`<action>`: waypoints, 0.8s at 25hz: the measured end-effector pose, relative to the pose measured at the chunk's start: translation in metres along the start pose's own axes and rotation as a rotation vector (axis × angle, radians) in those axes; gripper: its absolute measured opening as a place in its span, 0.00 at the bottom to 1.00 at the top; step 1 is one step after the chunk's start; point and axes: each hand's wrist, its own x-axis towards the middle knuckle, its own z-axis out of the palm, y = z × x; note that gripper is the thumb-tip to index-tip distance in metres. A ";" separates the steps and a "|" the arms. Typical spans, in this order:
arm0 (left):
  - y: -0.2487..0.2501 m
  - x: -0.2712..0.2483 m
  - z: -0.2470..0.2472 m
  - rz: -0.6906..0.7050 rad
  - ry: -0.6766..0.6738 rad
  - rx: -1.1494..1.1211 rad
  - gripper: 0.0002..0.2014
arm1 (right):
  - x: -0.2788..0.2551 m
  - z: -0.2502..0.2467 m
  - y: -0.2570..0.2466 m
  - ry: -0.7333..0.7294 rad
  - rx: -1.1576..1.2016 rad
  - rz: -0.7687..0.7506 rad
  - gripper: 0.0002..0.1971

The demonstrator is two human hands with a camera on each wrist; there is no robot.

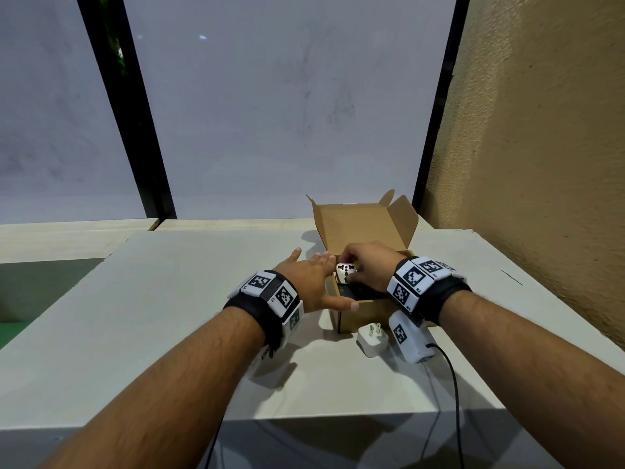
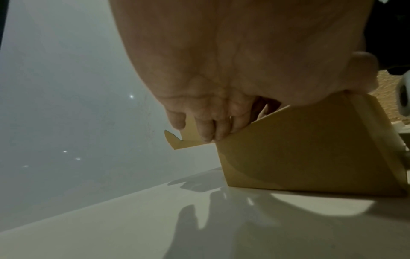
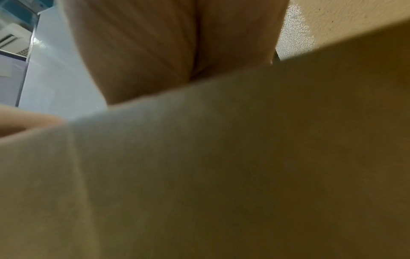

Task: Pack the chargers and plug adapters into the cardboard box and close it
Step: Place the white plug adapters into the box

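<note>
While its lid stands raised at the back with the side flaps spread, the cardboard box (image 1: 368, 228) is seen resting on the pale worktop (image 1: 176, 299) near the textured wall (image 1: 541, 130); something dark lies inside it, though the contents are too shadowed to be named with certainty. A white plug adapter (image 1: 345, 273) with a socket face is pinched by the curled fingers of the right hand (image 1: 368, 262) just above the open box, at its near-left part. The left hand (image 1: 313, 279) is laid flat with straight fingers along the box's left rim, the thumb resting at the near corner; in the left wrist view its fingertips (image 2: 208, 135) are seen touching the cardboard edge. A white charger (image 1: 372, 338) with two prongs pointing up is left on the worktop just in front of the box, below the right wrist and apart from both hands; the right wrist view is filled by blurred cardboard.
</note>
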 end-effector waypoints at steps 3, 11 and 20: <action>0.000 -0.001 0.000 -0.003 -0.009 0.006 0.54 | -0.007 0.000 0.000 -0.012 0.004 -0.031 0.21; 0.000 0.001 0.000 -0.006 -0.020 0.029 0.54 | -0.076 -0.023 0.003 0.044 0.015 -0.238 0.10; 0.003 -0.001 -0.004 -0.026 -0.031 0.015 0.53 | -0.106 0.003 0.000 -0.269 -0.229 -0.230 0.24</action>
